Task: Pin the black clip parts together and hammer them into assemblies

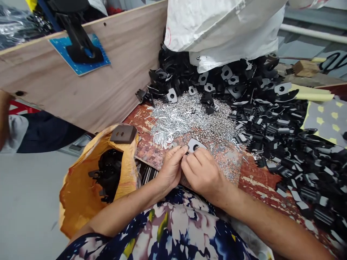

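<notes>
A red, paint-worn worktable (pixel 257 184) runs beneath everything, its bare surface streaked and scuffed. A pale wooden plank panel (pixel 127 54) stands along its left side. Across the right of the table spreads a broad heap of black plastic pieces with light grey patches (pixel 287 141), continuing to the back, where a crumpled white woven sack (pixel 225 25) hangs over it. Left of the person's lap, an open orange-yellow bag (pixel 77 191) holds more black parts (pixel 108 173). In the middle of the table, a loose pile of shiny silver metal pins (pixel 176 121) lies against the heap. A blue card (pixel 59 48) is on the panel's face, with a black plastic clip (pixel 84 50) in front of it.

The person's right hand (pixel 202 171) and left hand (pixel 170 164) meet at the near edge of the pins. A dark brown rectangular block (pixel 123 134) sits on the bag's rim. Smallest is a grey-faced piece with a dark round centre (pixel 193 144), raised at the fingertips: the left thumb and forefinger pinch its left side, the right hand's curled fingers grasp its near edge, and its lower part is hidden.
</notes>
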